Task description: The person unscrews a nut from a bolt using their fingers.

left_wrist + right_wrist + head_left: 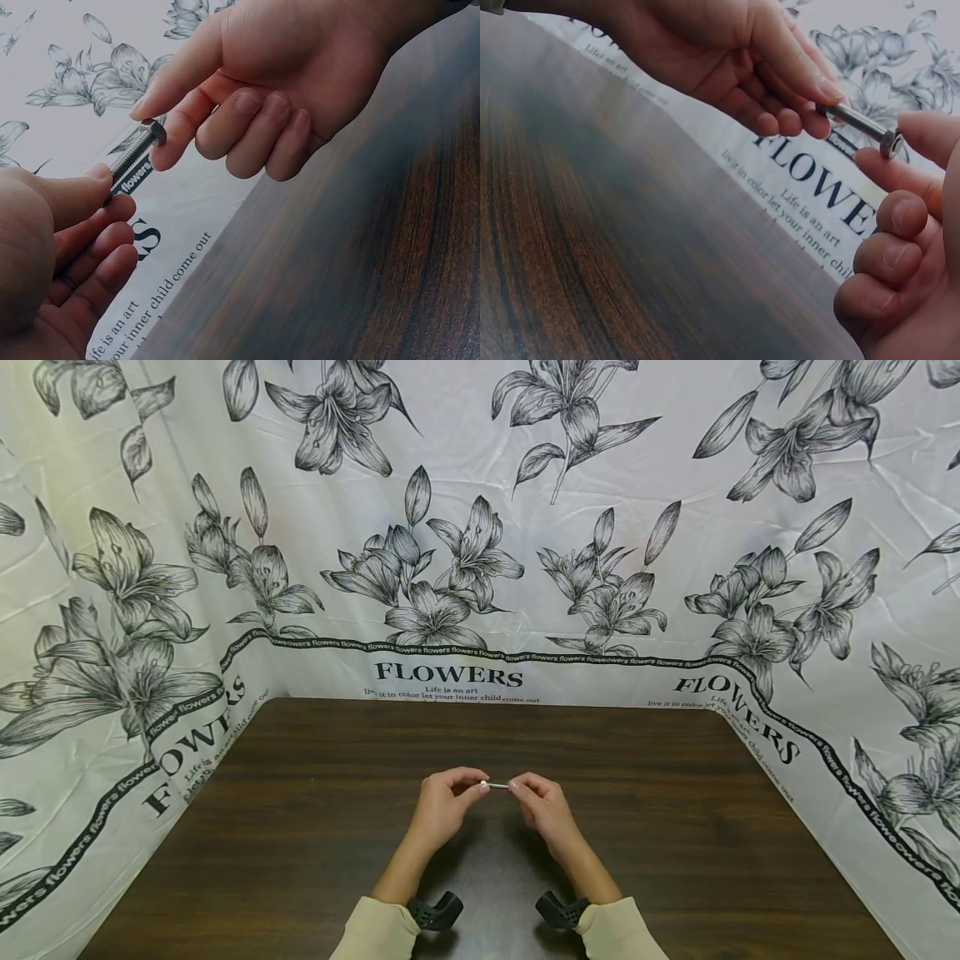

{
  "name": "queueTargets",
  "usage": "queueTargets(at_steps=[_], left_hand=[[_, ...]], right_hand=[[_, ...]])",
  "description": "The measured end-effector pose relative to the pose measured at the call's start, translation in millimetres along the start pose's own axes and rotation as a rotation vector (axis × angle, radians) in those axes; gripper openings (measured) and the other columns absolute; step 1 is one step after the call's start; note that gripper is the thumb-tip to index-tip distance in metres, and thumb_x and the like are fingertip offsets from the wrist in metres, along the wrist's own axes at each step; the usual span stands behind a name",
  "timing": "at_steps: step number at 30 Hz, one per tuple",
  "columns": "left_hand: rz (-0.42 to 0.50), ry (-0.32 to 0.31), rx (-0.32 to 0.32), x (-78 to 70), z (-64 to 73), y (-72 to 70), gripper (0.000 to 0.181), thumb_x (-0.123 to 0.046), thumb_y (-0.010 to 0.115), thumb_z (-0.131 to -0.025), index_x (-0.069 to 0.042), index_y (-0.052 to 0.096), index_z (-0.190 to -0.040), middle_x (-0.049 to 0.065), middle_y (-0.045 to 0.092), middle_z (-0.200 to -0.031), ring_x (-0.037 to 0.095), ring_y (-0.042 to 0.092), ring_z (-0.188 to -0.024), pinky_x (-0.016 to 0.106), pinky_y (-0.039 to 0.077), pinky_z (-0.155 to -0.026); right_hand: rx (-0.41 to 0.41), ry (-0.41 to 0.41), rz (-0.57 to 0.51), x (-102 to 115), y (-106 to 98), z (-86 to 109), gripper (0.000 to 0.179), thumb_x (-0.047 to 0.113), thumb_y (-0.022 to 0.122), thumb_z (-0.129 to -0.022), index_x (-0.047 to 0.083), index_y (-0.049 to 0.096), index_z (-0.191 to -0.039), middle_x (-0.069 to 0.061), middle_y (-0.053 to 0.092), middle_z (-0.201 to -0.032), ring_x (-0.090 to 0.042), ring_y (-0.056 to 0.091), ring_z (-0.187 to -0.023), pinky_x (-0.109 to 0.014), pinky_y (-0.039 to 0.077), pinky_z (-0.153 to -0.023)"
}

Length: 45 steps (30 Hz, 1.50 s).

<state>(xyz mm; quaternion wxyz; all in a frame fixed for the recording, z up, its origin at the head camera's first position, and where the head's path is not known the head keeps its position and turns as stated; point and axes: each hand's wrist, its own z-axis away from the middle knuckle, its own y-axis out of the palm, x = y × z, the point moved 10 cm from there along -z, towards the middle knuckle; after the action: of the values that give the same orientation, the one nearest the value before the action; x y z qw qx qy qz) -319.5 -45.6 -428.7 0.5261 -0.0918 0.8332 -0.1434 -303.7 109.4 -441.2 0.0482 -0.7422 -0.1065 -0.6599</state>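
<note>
A silvery threaded bolt (pixel 497 786) is held up above the table between both hands. My left hand (pixel 444 806) pinches it at one end with thumb and fingers, covering most of that end. On the opposite end sits a hex nut (pixel 891 142), also seen as a ring-like nut (pixel 157 133) in the left wrist view. The thumb and index finger of my right hand (pixel 546 812) pinch around this nut from two sides. The right hand's other fingers (pixel 247 135) are curled toward the palm. Bare thread (pixel 861 123) shows between the two hands.
Beneath the hands lies a dark brown wood-grain table (pixel 337 860). A white cloth (pixel 480 610) with printed lilies and lettering hangs behind it and along both sides. Each wrist wears a black device, one on the left wrist (pixel 437 912) and one on the right wrist (pixel 561 911).
</note>
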Motion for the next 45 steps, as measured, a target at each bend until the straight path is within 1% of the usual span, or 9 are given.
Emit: queueTargets(at_steps=[2, 5, 8, 17, 29, 33, 37, 40, 45], left_hand=[[-0.003, 0.002, -0.002, -0.5, 0.0, -0.5, 0.008, -0.010, 0.076, -0.085, -0.013, 0.075, -0.092, -0.008, 0.069, -0.081, 0.010, 0.063, -0.072, 0.032, 0.052, -0.068], [-0.001, 0.005, -0.006, -1.7, 0.3, -1.6, 0.008, -0.010, 0.076, -0.084, -0.013, 0.075, -0.091, -0.008, 0.069, -0.080, 0.010, 0.063, -0.072, 0.029, 0.052, -0.067], [-0.002, 0.004, -0.008, -2.3, 0.4, -2.0, 0.008, -0.009, 0.076, -0.084, -0.013, 0.075, -0.091, -0.008, 0.069, -0.080, 0.010, 0.063, -0.072, 0.028, 0.051, -0.067], [0.009, 0.001, -0.013, -1.6, -0.2, -2.5, 0.007, -0.010, 0.075, -0.085, -0.014, 0.075, -0.091, -0.008, 0.070, -0.081, 0.011, 0.063, -0.072, 0.033, 0.052, -0.068], [0.009, -0.001, -0.019, -0.8, -1.1, -2.3, 0.009, -0.007, 0.076, -0.083, -0.014, 0.074, -0.090, -0.008, 0.069, -0.079, 0.010, 0.063, -0.071, 0.032, 0.052, -0.067], [0.003, 0.001, -0.020, -1.8, -0.9, -2.8, 0.009, -0.008, 0.076, -0.084, -0.014, 0.074, -0.090, -0.009, 0.069, -0.079, 0.010, 0.063, -0.071, 0.030, 0.052, -0.067], [0.010, 0.000, -0.021, -2.4, -1.2, -2.8, 0.009, -0.008, 0.076, -0.083, -0.013, 0.075, -0.090, -0.008, 0.069, -0.079, 0.009, 0.063, -0.071, 0.028, 0.052, -0.067], [0.020, -0.002, -0.023, -2.0, -1.3, -2.7, 0.010, -0.007, 0.077, -0.083, -0.013, 0.075, -0.090, -0.007, 0.069, -0.079, 0.009, 0.063, -0.071, 0.028, 0.052, -0.067], [0.019, -0.006, -0.024, -0.8, -1.0, -2.8, 0.010, -0.006, 0.077, -0.082, -0.013, 0.075, -0.090, -0.008, 0.069, -0.079, 0.009, 0.063, -0.071, 0.028, 0.051, -0.067]], right_hand=[[0.000, -0.011, -0.007, 0, 0, -0.6, 0.014, 0.004, 0.055, -0.098, 0.000, 0.064, -0.088, 0.003, 0.038, -0.056, -0.003, 0.032, -0.044, -0.021, 0.026, -0.044], [0.007, -0.023, -0.022, -7, -2, -3.4, 0.014, 0.002, 0.055, -0.097, -0.011, 0.062, -0.097, 0.004, 0.039, -0.056, -0.003, 0.033, -0.045, -0.020, 0.026, -0.044], [0.011, -0.035, -0.036, -16, -6, -7.2, 0.021, 0.001, 0.056, -0.097, -0.017, 0.057, -0.106, 0.004, 0.039, -0.057, -0.003, 0.033, -0.045, -0.020, 0.026, -0.043], [0.012, -0.136, -0.031, -16, -8, -8.8, 0.023, 0.001, 0.062, -0.092, -0.013, 0.060, -0.110, 0.005, 0.040, -0.058, -0.004, 0.032, -0.046, -0.020, 0.026, -0.044], [0.051, -0.237, -0.016, -9, -5, -7.9, 0.025, -0.007, 0.061, -0.090, -0.019, 0.056, -0.111, 0.004, 0.038, -0.057, -0.005, 0.032, -0.045, -0.023, 0.024, -0.043], [0.032, -0.212, -0.013, -11, -6, -8.2, 0.026, -0.002, 0.060, -0.093, -0.018, 0.056, -0.113, 0.004, 0.040, -0.058, -0.005, 0.033, -0.046, -0.021, 0.026, -0.043], [-0.010, -0.141, 0.013, -16, -9, -9.1, 0.025, 0.005, 0.056, -0.098, -0.014, 0.060, -0.113, 0.002, 0.043, -0.060, -0.006, 0.037, -0.048, -0.020, 0.030, -0.045], [-0.039, -0.109, 0.048, -12, -9, -7.2, 0.023, 0.007, 0.052, -0.100, -0.013, 0.062, -0.104, 0.001, 0.044, -0.058, -0.007, 0.038, -0.047, -0.020, 0.031, -0.045], [-0.072, -0.084, 0.119, 1, -6, -2.4, 0.031, 0.011, 0.050, -0.102, -0.017, 0.061, -0.091, 0.001, 0.041, -0.052, -0.005, 0.036, -0.045, -0.020, 0.030, -0.045]])
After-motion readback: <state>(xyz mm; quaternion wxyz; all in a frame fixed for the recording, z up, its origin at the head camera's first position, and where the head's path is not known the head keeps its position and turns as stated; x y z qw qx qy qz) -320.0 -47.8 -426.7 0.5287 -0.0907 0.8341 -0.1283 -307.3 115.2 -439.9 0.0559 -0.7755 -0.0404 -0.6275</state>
